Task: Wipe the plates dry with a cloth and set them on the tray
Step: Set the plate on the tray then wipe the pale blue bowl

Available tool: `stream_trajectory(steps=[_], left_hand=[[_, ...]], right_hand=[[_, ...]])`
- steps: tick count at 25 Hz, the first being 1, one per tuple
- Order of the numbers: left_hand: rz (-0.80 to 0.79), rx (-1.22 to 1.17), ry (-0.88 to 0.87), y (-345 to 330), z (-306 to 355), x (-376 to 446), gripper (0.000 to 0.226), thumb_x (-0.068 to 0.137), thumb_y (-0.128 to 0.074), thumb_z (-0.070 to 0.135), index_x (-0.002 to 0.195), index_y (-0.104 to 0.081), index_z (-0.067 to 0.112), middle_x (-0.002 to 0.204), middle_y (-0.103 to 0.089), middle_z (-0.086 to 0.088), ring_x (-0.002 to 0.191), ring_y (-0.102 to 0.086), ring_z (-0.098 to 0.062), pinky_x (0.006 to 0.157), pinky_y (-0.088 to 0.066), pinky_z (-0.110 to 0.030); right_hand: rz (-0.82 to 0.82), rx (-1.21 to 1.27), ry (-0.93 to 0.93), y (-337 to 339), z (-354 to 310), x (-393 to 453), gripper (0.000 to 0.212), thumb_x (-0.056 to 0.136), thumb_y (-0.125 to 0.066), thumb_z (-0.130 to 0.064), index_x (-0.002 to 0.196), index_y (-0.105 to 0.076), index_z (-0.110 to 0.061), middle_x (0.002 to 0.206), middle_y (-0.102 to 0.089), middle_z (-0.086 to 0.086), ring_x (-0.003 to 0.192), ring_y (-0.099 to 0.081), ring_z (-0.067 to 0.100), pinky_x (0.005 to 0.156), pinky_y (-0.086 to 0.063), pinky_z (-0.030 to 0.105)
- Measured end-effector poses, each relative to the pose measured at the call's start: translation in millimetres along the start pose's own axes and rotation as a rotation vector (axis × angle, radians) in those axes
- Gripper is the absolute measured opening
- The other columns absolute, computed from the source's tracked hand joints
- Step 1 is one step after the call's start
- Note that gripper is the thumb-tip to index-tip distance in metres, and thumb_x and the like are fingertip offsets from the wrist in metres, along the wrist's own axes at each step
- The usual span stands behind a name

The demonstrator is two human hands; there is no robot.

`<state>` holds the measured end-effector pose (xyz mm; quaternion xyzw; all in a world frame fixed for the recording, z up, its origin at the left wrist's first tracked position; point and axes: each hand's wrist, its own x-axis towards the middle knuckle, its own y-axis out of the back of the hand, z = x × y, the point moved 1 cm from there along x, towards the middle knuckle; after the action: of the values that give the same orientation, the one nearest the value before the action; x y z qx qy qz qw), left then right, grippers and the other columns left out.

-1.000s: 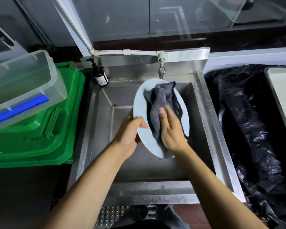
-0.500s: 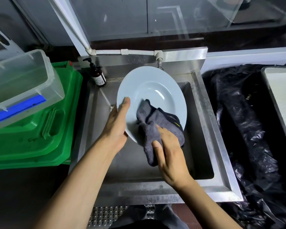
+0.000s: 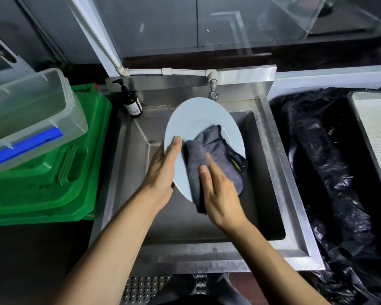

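A pale blue plate (image 3: 196, 119) is held tilted above the steel sink (image 3: 271, 172). My left hand (image 3: 163, 170) grips its left rim, thumb on the face and fingers hidden behind it. A dark grey cloth (image 3: 216, 150) lies over the lower right part of the plate's face and hangs past its lower rim. My right hand (image 3: 220, 192) presses the cloth against the plate with straight fingers. A pale tray (image 3: 376, 133) sits at the far right edge of the view.
A brown pump bottle (image 3: 131, 102) stands at the sink's back left corner, a tap (image 3: 213, 89) just behind the plate. Stacked green crates (image 3: 53, 183) with a clear plastic tub (image 3: 31, 113) on top sit to the left. Black plastic sheeting (image 3: 323, 161) covers the surface on the right.
The plate was turned from edge-on to face up, then shifted a little right. The cloth slid down to the lower rim and has now moved back up onto the plate's face under my right hand.
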<state>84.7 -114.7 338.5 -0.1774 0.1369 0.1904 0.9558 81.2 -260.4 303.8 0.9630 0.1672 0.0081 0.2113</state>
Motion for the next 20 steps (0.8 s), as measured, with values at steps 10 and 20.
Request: stream_trajectory(steps=[10,20], left_hand=[[0.094,0.017,0.033,8.8,4.8,-3.7,0.028,0.099,-0.057,0.042,0.122,-0.063,0.028,0.111,-0.076,0.008,0.101,-0.073,-0.013,0.067,-0.059,-0.026],[-0.046,0.052,0.046,-11.1,2.7,-16.2,0.026,0.104,-0.048,0.036,0.120,-0.066,0.026,0.116,-0.075,0.004,0.108,-0.070,-0.012,0.076,-0.058,-0.022]], right_hand=[[0.015,-0.351,0.170,17.6,29.2,-6.9,0.056,0.106,-0.047,-0.039,0.154,-0.041,-0.012,0.161,-0.038,-0.002,0.152,-0.027,0.006,0.128,-0.011,0.031],[-0.002,0.117,0.049,8.4,-13.9,27.3,0.049,0.110,-0.038,-0.040,0.154,-0.042,-0.019,0.156,-0.048,-0.004,0.146,-0.040,0.008,0.122,-0.029,0.031]])
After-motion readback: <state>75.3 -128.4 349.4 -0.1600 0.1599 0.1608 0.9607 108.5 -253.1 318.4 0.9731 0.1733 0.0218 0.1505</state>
